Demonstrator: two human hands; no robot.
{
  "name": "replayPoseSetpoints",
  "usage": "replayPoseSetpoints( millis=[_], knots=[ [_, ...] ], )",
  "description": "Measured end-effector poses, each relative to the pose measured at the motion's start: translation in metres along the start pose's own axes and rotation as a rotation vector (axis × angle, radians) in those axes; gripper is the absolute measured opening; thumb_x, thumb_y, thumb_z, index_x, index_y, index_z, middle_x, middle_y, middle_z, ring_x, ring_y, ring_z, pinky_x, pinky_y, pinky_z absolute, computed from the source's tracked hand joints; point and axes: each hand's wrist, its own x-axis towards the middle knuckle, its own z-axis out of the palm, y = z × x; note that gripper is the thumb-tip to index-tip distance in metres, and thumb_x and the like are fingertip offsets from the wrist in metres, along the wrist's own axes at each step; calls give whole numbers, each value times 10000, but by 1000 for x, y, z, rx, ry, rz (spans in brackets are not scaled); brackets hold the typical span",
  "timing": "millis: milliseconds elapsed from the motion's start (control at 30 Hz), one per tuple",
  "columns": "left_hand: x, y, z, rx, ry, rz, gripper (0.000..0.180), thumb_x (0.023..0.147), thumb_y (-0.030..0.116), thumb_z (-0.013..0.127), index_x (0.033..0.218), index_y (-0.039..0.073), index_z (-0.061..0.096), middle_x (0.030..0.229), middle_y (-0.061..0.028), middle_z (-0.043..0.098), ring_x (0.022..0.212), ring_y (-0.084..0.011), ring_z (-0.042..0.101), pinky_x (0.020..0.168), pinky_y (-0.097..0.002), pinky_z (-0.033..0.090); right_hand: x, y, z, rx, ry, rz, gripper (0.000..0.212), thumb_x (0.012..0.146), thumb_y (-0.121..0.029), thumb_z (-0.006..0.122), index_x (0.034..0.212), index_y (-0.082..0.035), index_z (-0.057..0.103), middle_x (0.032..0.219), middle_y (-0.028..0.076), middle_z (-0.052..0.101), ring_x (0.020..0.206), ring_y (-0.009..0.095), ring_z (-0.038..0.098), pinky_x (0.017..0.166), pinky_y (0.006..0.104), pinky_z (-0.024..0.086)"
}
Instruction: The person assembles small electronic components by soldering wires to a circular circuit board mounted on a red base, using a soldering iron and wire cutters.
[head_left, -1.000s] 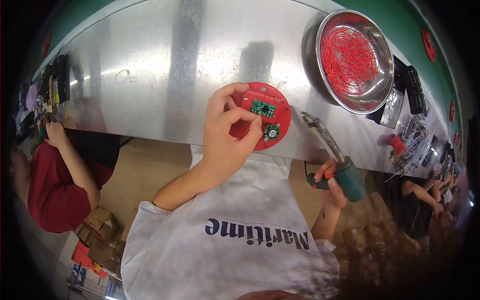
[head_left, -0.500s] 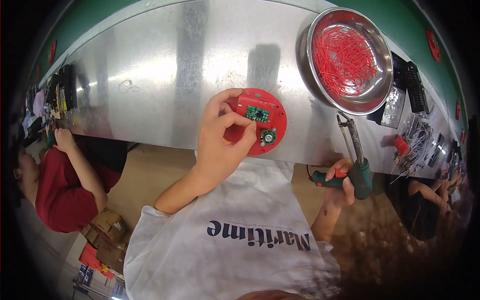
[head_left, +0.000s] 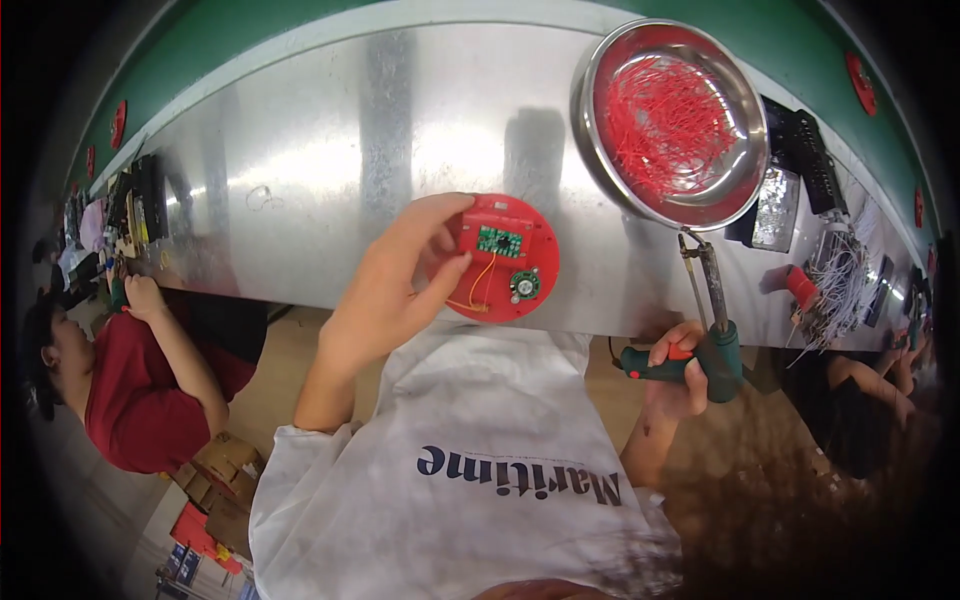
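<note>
A round red plastic housing [head_left: 540, 285] lies near the front edge of the metal table. Fixed in it are a small green circuit board [head_left: 500, 241] and a round speaker-like part [head_left: 525, 286]. Thin yellow wires [head_left: 482, 287] run from the board toward the housing's lower left. My left hand [head_left: 385, 280] is over the housing's left side, thumb and forefinger spread; its fingertips reach the rim and partly hide it. In my right hand [head_left: 680, 370], right of the housing, is a green soldering gun [head_left: 718, 360], its metal tip pointing away from me.
A steel bowl [head_left: 745, 190] of short red wires [head_left: 668, 130] stands at the far right. Beyond it lie black parts [head_left: 800, 150], a bundle of white wires [head_left: 838, 290] and a red piece [head_left: 800, 288]. A person in a dark red top [head_left: 150, 390] sits at the left.
My left hand has drawn back leftward from the circuit board, and its pinched fingers have parted. The yellow wires now show. My right hand still holds the soldering gun in about the same place.
</note>
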Motion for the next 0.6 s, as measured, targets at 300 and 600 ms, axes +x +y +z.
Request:
replayPoseSetpoints(
  millis=[300,600],
  knots=[
    [81,8,-43,744,58,280,450,801,137,691,1235,70,593,1158,-159,576,1001,-375,587,876,-446,476,0,8,-2,191,13,35,323,791,-228,586,967,28,496,970,164,507,644,228,536,563,299,431],
    [137,44,34,575,21,757,183,782,146,700,926,35,677,953,-104,631,960,-299,579,854,-457,440,0,8,-1,276,80,10,248,790,-191,560,921,17,526,978,175,532,643,233,569,592,332,479]
  ],
)
